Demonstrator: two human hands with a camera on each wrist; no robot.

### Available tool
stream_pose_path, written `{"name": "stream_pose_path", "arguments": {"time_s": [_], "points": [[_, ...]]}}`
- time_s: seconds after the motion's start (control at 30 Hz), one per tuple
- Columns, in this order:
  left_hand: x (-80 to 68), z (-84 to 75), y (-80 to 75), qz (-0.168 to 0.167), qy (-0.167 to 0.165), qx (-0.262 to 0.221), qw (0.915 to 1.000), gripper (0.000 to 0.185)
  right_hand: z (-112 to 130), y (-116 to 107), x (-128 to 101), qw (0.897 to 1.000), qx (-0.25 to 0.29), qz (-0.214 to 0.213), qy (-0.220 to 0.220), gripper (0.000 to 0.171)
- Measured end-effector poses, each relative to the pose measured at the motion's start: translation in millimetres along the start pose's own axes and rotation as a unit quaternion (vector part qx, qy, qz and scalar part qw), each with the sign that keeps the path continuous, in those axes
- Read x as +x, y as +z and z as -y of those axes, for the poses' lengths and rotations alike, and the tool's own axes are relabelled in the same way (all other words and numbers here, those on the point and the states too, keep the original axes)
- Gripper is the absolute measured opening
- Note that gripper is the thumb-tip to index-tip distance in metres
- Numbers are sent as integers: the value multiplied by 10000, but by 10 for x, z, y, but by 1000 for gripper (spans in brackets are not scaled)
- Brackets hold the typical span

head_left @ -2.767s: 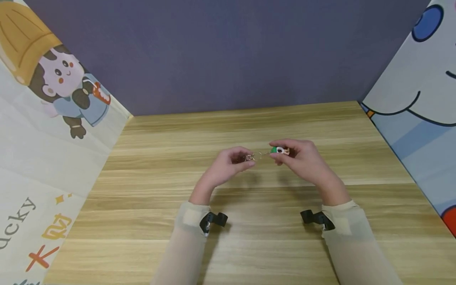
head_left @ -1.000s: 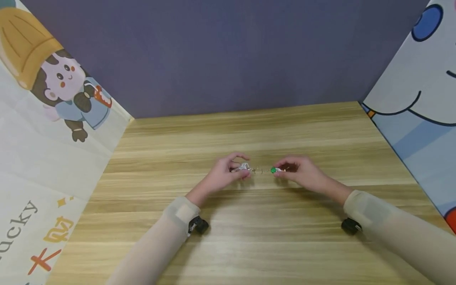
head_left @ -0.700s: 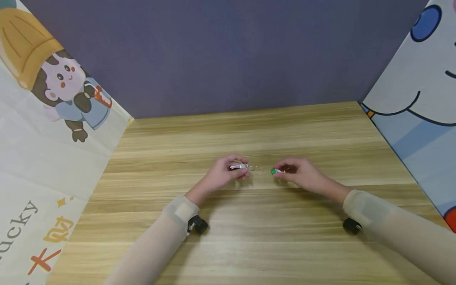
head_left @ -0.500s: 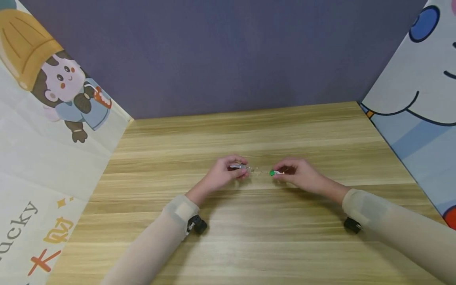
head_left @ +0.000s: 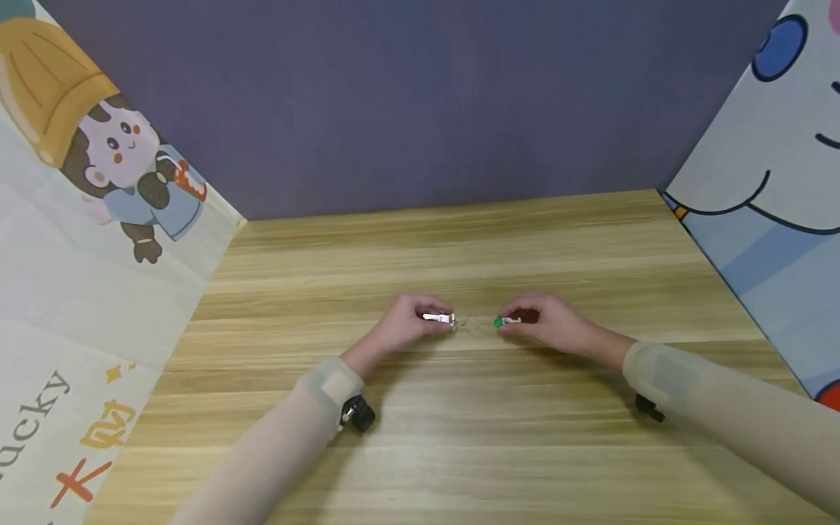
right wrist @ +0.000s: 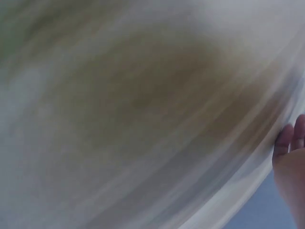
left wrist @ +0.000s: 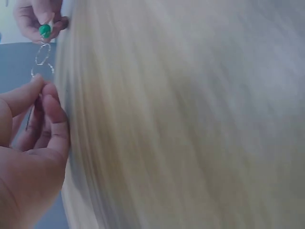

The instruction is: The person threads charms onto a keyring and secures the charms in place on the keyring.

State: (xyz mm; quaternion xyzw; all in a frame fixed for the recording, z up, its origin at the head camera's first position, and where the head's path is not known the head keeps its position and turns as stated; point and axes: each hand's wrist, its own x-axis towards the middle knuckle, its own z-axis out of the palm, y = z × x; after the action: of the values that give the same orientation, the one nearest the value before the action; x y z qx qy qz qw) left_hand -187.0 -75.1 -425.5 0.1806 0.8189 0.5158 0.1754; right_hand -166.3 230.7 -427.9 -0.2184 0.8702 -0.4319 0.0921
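Observation:
A keychain lies stretched just above the wooden table: a silver metal clasp at its left end, thin rings and chain in the middle, a small green and white charm at its right end. My left hand pinches the clasp. My right hand pinches the charm. In the left wrist view my left hand sits low at the left, the rings run up to the green charm held by the other hand's fingers. The right wrist view is blurred, with only fingertips showing.
A purple wall closes the back. Cartoon-printed panels stand on the left and right sides of the table. Black wrist cameras hang under both sleeves.
Both hands have come down from raised in the air to just above the table, with the keychain stretched between them. In the last second they sank a little further.

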Motion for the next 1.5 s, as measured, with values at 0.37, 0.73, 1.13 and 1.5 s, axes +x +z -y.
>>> {"name": "stream_pose_path", "arguments": {"time_s": [0.37, 0.73, 1.13, 1.5], "points": [[-8, 70, -64, 118, -122, 767, 9969, 19, -153, 33, 77, 9991, -306, -90, -265, 23], [84, -23, 110, 191, 332, 2459, 9685, 17, -201, 37, 79, 9960, -697, -168, -543, 23], [128, -60, 88, 403, 112, 2189, 9749, 10, -204, 9, 64, 9945, -898, -81, -534, 22], [47, 18, -142, 412, 93, 1927, 9803, 9, -187, -32, 45, 9937, -1008, 2, -491, 23]]}}
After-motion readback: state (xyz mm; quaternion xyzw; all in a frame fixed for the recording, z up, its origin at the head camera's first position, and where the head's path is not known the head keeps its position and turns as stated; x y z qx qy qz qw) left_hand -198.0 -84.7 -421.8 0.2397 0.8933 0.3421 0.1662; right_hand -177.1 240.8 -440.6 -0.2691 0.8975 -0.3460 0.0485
